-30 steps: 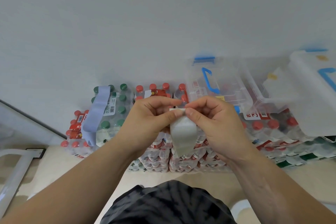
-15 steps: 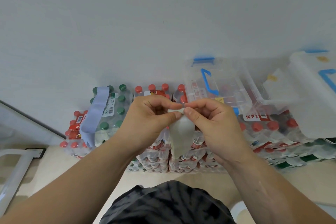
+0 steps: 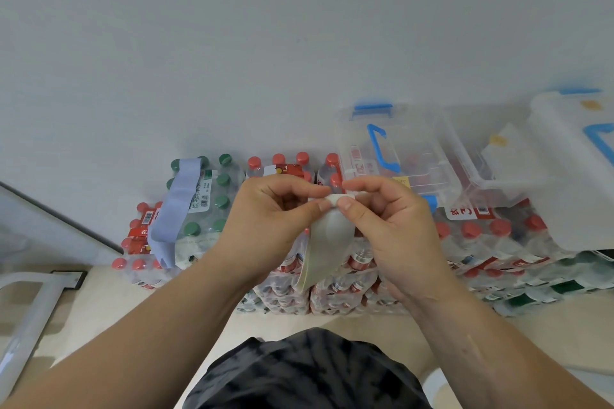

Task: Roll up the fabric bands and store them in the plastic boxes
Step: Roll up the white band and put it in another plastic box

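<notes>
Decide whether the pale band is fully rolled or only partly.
Partly. The pale band hangs loose below a small roll pinched by the left hand and right hand.

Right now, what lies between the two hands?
The pale fabric band, its rolled top pinched by the left hand and right hand, in the head view.

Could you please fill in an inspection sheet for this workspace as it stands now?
Surface: stacked bottle packs against the wall.
Job's things: pale band partly rolled at its top, tail hanging; purple band draped unrolled over the green-capped pack; clear box and second box on the packs at right.
Clutter: nothing seen.
Hands: left hand and right hand both pinch the pale band's rolled end.
Cables: nothing seen.
Surroundings: beige floor, white frame at far left.
</notes>
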Demonstrator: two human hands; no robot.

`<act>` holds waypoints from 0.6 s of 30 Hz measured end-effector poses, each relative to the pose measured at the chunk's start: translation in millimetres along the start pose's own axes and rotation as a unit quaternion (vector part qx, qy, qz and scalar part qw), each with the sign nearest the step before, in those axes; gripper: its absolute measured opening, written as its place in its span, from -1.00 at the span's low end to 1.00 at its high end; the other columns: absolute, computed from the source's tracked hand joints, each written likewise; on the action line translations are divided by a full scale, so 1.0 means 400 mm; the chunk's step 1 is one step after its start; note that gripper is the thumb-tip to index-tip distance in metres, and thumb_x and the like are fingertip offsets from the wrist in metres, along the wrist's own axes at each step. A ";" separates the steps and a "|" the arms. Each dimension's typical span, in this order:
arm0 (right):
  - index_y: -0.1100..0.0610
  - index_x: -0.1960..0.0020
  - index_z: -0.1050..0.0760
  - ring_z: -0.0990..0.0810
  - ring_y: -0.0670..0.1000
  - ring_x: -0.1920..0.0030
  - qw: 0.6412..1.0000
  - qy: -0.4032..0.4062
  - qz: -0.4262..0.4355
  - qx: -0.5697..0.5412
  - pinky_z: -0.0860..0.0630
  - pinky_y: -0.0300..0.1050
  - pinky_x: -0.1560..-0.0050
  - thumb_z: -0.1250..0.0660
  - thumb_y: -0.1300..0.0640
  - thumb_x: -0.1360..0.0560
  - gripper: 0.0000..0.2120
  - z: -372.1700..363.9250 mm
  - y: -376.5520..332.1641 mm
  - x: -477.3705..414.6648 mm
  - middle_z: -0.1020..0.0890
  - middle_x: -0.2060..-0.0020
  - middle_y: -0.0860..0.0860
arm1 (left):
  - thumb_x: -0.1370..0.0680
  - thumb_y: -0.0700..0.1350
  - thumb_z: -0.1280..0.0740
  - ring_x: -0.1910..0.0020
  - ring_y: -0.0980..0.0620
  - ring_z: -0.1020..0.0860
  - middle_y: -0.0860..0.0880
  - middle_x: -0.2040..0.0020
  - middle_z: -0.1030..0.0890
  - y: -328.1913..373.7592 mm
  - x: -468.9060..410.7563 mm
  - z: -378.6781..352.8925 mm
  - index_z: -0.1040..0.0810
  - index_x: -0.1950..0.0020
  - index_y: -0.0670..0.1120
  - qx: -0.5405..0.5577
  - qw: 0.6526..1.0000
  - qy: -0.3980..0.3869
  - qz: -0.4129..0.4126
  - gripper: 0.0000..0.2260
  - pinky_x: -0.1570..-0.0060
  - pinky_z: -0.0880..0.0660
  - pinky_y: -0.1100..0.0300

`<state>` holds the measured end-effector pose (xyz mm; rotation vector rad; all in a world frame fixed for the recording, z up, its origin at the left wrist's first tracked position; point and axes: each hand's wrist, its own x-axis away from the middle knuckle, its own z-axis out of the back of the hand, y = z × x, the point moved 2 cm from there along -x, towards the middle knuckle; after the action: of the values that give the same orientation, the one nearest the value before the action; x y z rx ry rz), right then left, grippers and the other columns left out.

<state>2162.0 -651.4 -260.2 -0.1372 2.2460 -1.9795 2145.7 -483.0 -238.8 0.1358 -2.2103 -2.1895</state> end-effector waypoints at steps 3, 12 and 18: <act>-0.06 0.04 -0.69 -0.74 0.08 0.14 1.000 0.004 -0.008 0.001 -0.69 -0.07 0.14 -0.53 -0.05 -0.41 -0.85 -0.003 0.000 0.003 -0.74 0.19 0.07 | -0.37 -0.05 -0.55 0.12 -0.05 -0.72 -0.06 0.15 -0.76 -0.001 0.004 0.003 -0.77 0.14 0.05 -0.017 1.000 0.003 -0.007 -0.90 0.09 -0.67 0.13; -0.10 0.06 -0.69 -0.75 0.01 0.10 1.000 0.016 -0.025 0.001 -0.69 -0.04 0.09 -0.50 0.17 -0.50 -0.84 -0.008 0.018 -0.002 -0.76 0.13 0.00 | -0.52 -0.26 -0.49 0.21 -0.09 -0.72 -0.16 0.22 -0.72 -0.013 0.003 0.021 -0.76 -0.01 0.02 -0.047 0.998 -0.015 0.028 -0.81 0.29 -0.66 0.12; -0.05 0.00 -0.69 -0.75 0.05 0.06 0.999 0.037 -0.025 -0.024 -0.70 0.03 0.04 -0.49 0.17 -0.51 -0.86 -0.022 0.021 0.003 -0.76 0.12 0.04 | -0.48 -0.29 -0.52 0.31 0.09 -0.64 -0.10 0.30 -0.67 -0.015 -0.006 0.017 -0.77 0.07 0.00 -0.038 0.999 0.014 0.004 -0.82 0.29 -0.57 0.28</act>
<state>2159.7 -641.8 -267.4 -0.1284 2.3601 -1.9876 2147.8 -476.3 -244.7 0.1541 -2.1068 -2.2502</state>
